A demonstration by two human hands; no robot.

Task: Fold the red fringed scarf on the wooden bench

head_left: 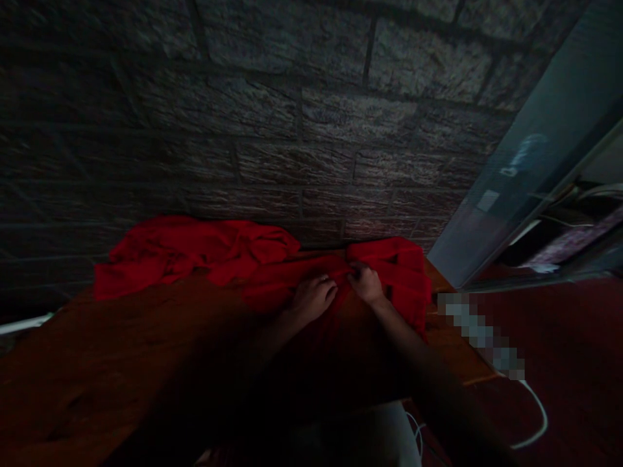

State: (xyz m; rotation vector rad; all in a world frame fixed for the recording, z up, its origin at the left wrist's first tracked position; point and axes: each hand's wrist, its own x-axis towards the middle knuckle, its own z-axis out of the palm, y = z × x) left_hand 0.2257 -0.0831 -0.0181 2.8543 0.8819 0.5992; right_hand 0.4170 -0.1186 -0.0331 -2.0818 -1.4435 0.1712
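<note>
Red cloth (287, 275) lies spread on a wooden table in front of me, with folds running across it. My right hand (367, 284) pinches a fold of this cloth near its right part. Just left of it, my left hand (314, 298) rests on the same cloth with its fingers curled into the fabric; the fingertips are partly hidden in dim light. The cloth's right end (409, 272) is laid in flat folds beside my right hand. Another crumpled red heap (189, 250) lies to the left along the wall; whether it joins the cloth under my hands, I cannot tell.
The wooden table (121, 350) stands against a stone-block wall (263, 162). At right are a grey metal cabinet or door panel (516, 155) and a shelf with dark items. A blurred-out strip (481, 334) lies at the table's right edge, with a white cable (542, 415) below.
</note>
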